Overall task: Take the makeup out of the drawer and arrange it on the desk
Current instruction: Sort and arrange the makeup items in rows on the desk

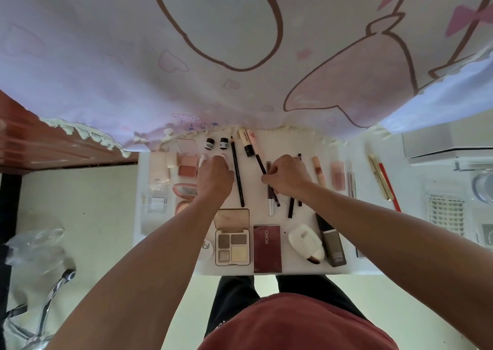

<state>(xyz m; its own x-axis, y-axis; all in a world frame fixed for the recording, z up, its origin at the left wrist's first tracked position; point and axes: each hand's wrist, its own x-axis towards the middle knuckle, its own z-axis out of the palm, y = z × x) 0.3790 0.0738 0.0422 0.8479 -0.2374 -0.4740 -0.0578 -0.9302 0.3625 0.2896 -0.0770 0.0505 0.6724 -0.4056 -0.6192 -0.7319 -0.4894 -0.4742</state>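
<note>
Makeup (188, 165): lots of pieces lie in rows on the white surface (253, 211), just under the edge of a pink cartoon cloth (240, 42).
Left hand (214, 175): its fingers curl down over a small pale tube (224, 157) near the back row. It looks like it holds the tube.
Right hand (286, 176): it pinches a thin dark pencil (260, 164). That pencil lies slanted, not straight like the long black pencil (237, 173) beside it.
How it looks: thin sticks and pencils are in the middle. Little bottles (209, 144) with black caps are at the back. An open eye colour box (232, 247) and a red case (266, 248) sit at the front edge.
Might go wrong: pencils are round, so a small bump from a hand could make the ones next to it roll and mess up the row.
Might also go wrong: both arms reach over the front pieces, so a low arm could push the open box or the red case off the edge.
Step now: I think the pencils are being lined up.
</note>
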